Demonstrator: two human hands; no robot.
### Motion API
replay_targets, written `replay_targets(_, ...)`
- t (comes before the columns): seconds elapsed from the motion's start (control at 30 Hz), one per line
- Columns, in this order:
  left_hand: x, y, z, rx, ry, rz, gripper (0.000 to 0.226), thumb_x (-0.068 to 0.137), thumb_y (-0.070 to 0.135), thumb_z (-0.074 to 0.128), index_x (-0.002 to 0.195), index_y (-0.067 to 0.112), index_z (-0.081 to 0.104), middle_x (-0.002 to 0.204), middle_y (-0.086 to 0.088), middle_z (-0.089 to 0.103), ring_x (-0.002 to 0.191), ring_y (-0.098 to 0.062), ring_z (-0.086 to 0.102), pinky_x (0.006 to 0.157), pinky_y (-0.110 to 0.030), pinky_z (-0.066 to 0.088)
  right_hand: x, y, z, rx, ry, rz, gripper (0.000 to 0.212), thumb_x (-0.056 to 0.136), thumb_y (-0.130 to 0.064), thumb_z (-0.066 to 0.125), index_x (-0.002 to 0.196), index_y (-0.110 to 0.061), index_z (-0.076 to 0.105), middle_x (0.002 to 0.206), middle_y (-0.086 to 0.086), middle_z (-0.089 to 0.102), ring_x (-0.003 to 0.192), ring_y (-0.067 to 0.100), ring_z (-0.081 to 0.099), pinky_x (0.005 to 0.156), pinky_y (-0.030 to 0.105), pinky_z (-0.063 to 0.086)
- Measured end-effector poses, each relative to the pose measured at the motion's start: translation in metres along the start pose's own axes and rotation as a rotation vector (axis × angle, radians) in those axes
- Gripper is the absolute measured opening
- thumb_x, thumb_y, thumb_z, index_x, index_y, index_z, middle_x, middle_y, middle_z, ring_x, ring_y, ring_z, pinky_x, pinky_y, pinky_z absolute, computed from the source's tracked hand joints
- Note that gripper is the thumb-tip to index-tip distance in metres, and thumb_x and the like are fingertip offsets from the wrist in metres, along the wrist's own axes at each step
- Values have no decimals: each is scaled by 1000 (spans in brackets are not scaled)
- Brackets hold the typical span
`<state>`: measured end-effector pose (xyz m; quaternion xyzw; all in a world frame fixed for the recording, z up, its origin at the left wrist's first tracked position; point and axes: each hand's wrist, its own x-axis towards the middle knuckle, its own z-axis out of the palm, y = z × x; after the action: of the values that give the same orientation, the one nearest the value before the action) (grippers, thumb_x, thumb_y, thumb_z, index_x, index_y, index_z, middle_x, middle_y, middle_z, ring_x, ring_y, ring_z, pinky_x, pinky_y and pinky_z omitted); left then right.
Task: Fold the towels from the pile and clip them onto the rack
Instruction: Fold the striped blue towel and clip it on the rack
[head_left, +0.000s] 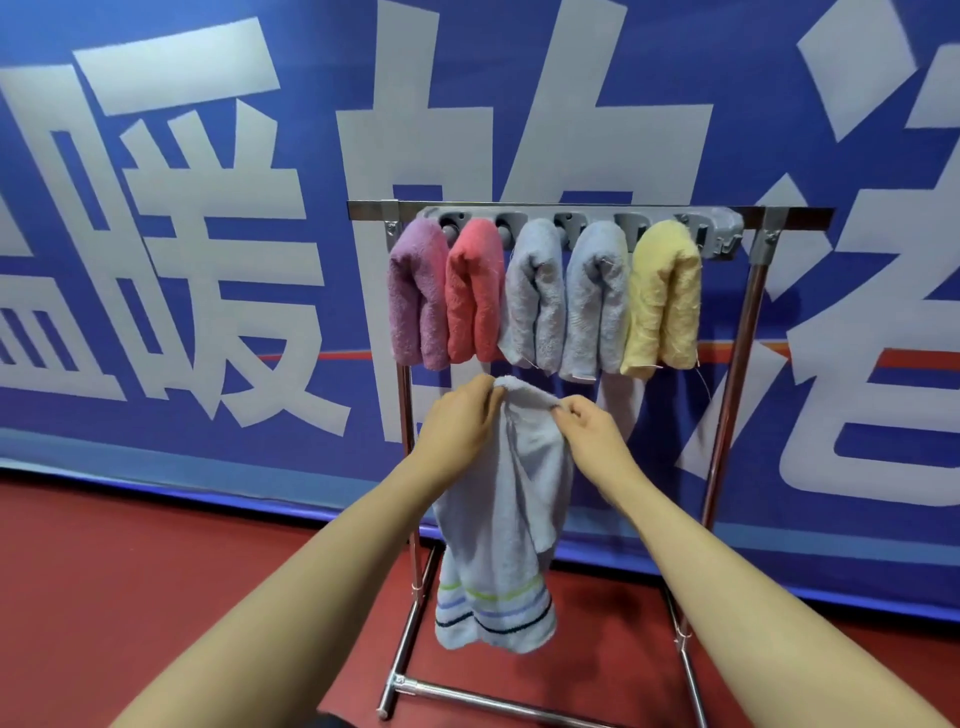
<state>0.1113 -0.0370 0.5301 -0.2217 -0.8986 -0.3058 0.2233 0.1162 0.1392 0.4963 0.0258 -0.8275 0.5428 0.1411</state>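
Red floor (156, 597) beneath steel rack (737, 332), blue banner (260, 291) behind

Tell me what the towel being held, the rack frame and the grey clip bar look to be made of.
Held towel: soft looped terry, likely cotton, pale blue with woven stripes near its hem; it drapes limply from both hands. Rack frame: polished metal tubing, probably steel or chrome-plated, judging by its bright reflections. Grey clip bar: matte moulded plastic, by its dull even surface.
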Motion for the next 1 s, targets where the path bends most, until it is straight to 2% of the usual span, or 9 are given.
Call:
replay_targets(0.2,2,-12,-8,420,90,56,33,97,41,28,99,13,44,70,-8,59,59,-33,57,60,-36,41,15,-11,5,-111,117,-162,18,89,-45,44,75,-43,56,62,-10,52,88,26,49,85,37,36)
replay_targets(0.3,2,-21,-13,516,102,81,28,87,38,34,106,19,42,51,-4,49,37,-26,46,47,-27,33,21,-13,0,-120,126,-197,21,83,-55,38,78,-45,56,68,3,59,95,34,51,95,49,39)
replay_targets(0.4,-3,-23,-6,552,76,277,32,88,43,31,113,23,38,58,-5,51,46,-28,50,53,-30,32,23,-17,-1,-96,116,-195,23,78,-59,40,79,-45,58,74,1,62,102,33,51,102,41,32)
replay_targets(0.5,-3,-14,-1,558,105,305,50,83,57,35,112,20,51,61,-3,52,48,-26,51,54,-30,42,21,-24,4,-73,57,-233,21,78,-56,43,76,-44,59,72,4,61,92,29,55,94,51,39)
replay_targets(0.6,-1,-4,3,548,97,283,61,71,67,50,101,16,63,61,-1,53,46,-22,50,52,-27,41,20,-31,9,-72,27,-288,18,85,-43,47,71,-37,57,67,-10,55,86,21,52,90,38,35)
replay_targets(0.67,0,0,4,449,92,233,56,70,62,61,99,14,63,68,-3,55,54,-24,53,59,-31,41,20,-32,10,-20,1,-286,19,88,-34,49,70,-32,55,67,-13,53,87,18,49,89,32,32)
replay_targets(0.8,1,8,7,138,85,60,25,89,36,58,81,13,58,71,5,39,69,-25,47,70,-32,32,20,-34,8,52,-61,-277,20,79,-45,48,71,-29,56,75,-6,58,89,25,51,92,49,38)
replay_targets(0.9,3,12,9,54,85,21,24,92,31,53,77,12,57,67,8,33,69,-24,47,71,-32,31,17,-32,5,-27,-38,-247,12,73,-42,46,78,-37,56,86,-5,61,101,22,49,96,41,33)
replay_targets(1.0,5,14,8,111,81,48,25,93,29,52,78,11,60,71,4,39,68,-26,48,72,-34,32,12,-22,5,-293,16,-308,27,75,-32,48,101,-39,51,96,-11,51,102,14,41,87,31,24)
